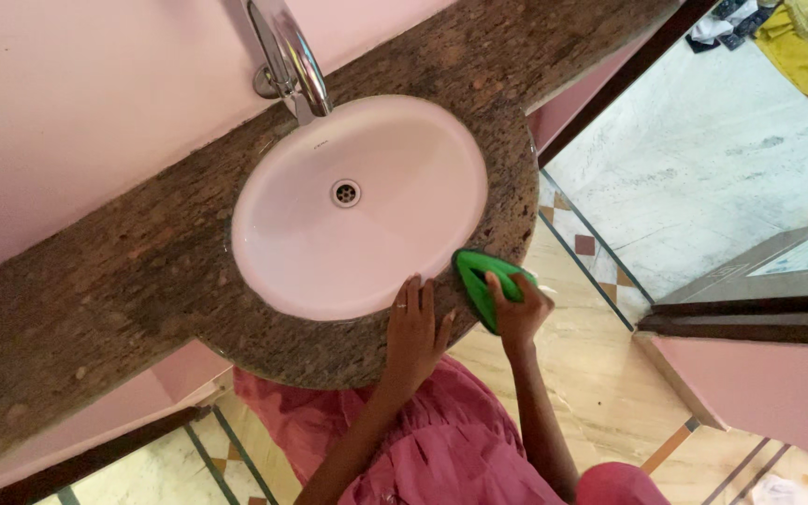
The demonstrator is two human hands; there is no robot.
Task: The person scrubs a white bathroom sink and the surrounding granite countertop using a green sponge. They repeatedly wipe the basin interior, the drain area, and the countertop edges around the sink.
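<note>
A person in a pink dress [460,449] leans over a round white sink [359,206] set into a speckled brown stone table [133,271]. The right hand [519,310] is closed around a green scrubber [481,281], which is pressed against the table's curved front edge just beside the sink's rim. The left hand [413,327] lies open and flat, fingers spread, on the stone near the rim and holds nothing.

The scrubber looks light and fairly stiff, a moulded plastic piece with a smooth, glossy back that fills the palm; gripped from above across its back, as it is here, it should stay put, though it would likely turn slippery when wet. Its underside is hidden, so whether it carries bristles or a pad cannot be told.

The sink is smooth glazed ceramic, oval, with a small metal drain [346,194] at its centre. A curved chrome tap [292,58] rises from the table at the back, against a plain pink wall [77,103]. The stone is polished and mottled, hard and heavy. Below, the floor [600,374] is pale tile with a patterned border.
</note>
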